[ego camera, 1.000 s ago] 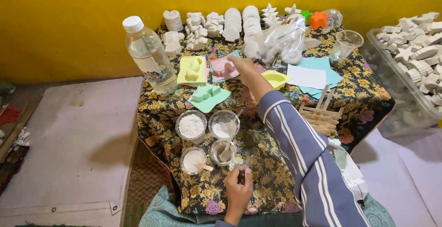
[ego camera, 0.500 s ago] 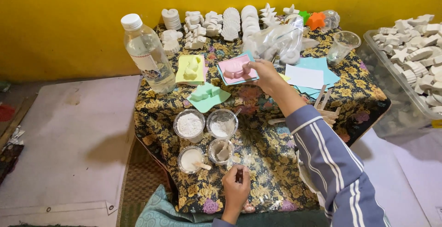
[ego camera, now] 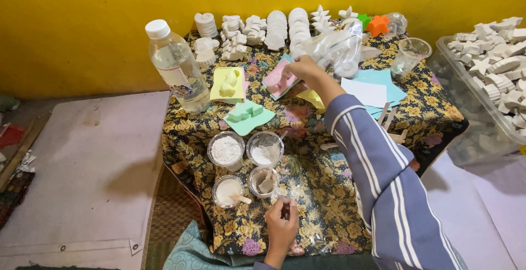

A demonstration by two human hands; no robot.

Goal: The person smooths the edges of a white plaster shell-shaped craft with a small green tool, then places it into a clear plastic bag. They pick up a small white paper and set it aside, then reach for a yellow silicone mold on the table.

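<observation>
The right hand (ego camera: 304, 71) reaches across the table (ego camera: 329, 193) and pinches the pink mould (ego camera: 278, 78) by its edge, tilting it up just beside the yellow mould (ego camera: 228, 83). The left hand (ego camera: 282, 220) rests near the cups (ego camera: 241, 166), fingers curled around something small I cannot make out.

A plain yellow wall (ego camera: 82, 34) is seen across the whole 12 o'clock side, evenly lit, with no window in view. A small low table (ego camera: 438, 111) is set against it, covered by a dark cloth (ego camera: 323, 193) printed with yellow flowers that hangs over the edges. At 9 o'clock, the floor is covered by a pale grey sheet (ego camera: 82, 171), marked with faint stains, and a strip of woven mat (ego camera: 170, 215) is exposed beside the table. At 3 o'clock, pale floor (ego camera: 482, 209) is seen.
</observation>
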